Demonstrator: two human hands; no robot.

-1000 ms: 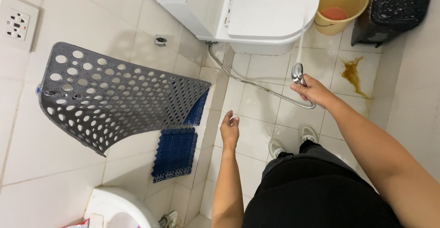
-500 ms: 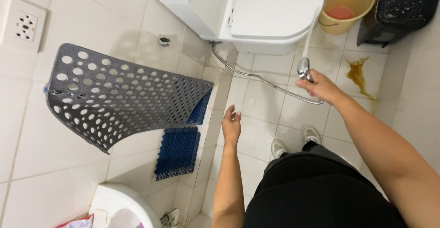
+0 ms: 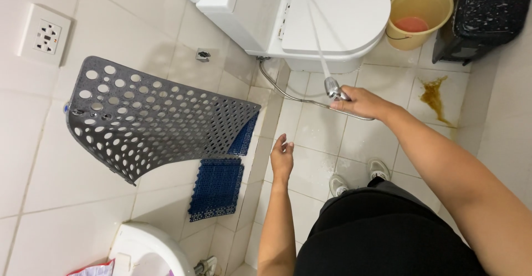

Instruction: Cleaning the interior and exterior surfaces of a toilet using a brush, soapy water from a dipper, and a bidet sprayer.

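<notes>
My right hand (image 3: 363, 103) grips a chrome spray nozzle (image 3: 334, 88) on a metal hose (image 3: 284, 91). A thin jet of water leaves the nozzle and lands on the closed white toilet lid (image 3: 338, 15). My left hand (image 3: 281, 157) hangs free over the white floor tiles, fingers loosely apart, holding nothing. A brown stain (image 3: 435, 97) marks the floor tiles to the right of the toilet.
A grey perforated mat (image 3: 149, 121) leans against the tiled wall on the left, with blue grid mats (image 3: 217, 187) below it. A yellow bucket (image 3: 418, 15) and a black bin (image 3: 487, 15) stand beside the toilet. A white basin rim (image 3: 147, 251) shows at the bottom left.
My right hand with the nozzle has swung left and the jet now hits the toilet lid further left. My left hand has hardly moved.
</notes>
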